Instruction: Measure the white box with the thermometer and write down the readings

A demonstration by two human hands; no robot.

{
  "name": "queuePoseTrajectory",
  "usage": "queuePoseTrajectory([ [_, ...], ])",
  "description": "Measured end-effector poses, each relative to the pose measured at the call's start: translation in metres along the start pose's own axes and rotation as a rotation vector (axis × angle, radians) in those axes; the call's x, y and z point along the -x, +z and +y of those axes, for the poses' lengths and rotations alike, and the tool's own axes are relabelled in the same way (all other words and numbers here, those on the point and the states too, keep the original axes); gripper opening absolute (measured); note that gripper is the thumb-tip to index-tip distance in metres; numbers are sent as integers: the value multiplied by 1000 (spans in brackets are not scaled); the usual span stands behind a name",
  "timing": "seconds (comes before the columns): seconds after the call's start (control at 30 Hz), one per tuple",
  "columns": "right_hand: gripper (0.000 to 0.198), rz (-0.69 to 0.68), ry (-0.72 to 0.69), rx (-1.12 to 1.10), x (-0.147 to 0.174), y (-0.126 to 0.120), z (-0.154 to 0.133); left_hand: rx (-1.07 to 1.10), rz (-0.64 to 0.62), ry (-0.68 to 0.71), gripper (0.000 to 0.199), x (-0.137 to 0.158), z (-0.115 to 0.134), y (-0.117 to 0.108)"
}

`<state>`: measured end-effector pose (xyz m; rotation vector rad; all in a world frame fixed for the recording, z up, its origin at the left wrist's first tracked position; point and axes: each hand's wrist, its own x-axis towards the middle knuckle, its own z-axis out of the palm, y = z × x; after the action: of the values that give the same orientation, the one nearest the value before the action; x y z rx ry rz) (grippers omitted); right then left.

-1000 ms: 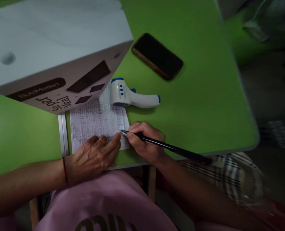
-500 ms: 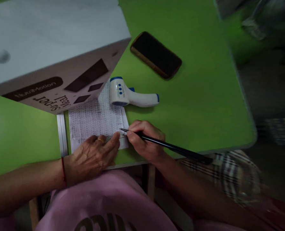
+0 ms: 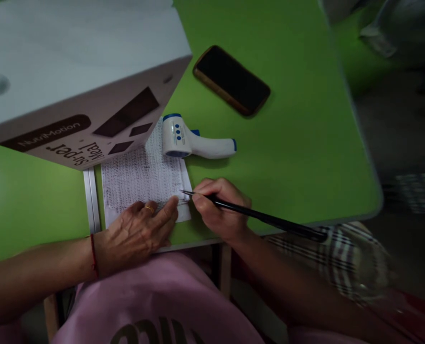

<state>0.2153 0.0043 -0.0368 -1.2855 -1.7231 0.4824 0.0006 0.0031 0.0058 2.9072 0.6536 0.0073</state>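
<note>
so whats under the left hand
Part of the paper, including its lower edge, runs beneath the left hand, with the green table showing beside it. Any writing directly under the hand is covered and cannot be seen.

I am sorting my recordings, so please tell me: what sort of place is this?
Probably an indoor work area, perhaps an office or clinic; I cannot tell which. The signs are the green table, the paper full of writing and the white thermometer.
</note>
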Motion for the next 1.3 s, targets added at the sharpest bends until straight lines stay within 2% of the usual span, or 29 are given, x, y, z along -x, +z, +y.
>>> queuePoseTrajectory([
  [0.23, 17, 9, 16, 21, 3, -1, 1, -7, 30, -4, 36, 0, -1, 1],
  [0.47, 17, -16, -5, 40, 3, 0, 2, 3, -7, 2, 36, -1, 0, 2],
  [0.73, 16, -28, -11, 34, 1, -1, 2, 14, 42, -8, 35, 0, 0, 2],
  [0.97, 17, 31, 6, -5, 1, -1, 0, 9, 38, -1, 36, 0, 0, 3],
  [1.3, 15, -35, 69, 33, 1, -1, -1, 16, 2, 0, 36, 0, 0, 0],
])
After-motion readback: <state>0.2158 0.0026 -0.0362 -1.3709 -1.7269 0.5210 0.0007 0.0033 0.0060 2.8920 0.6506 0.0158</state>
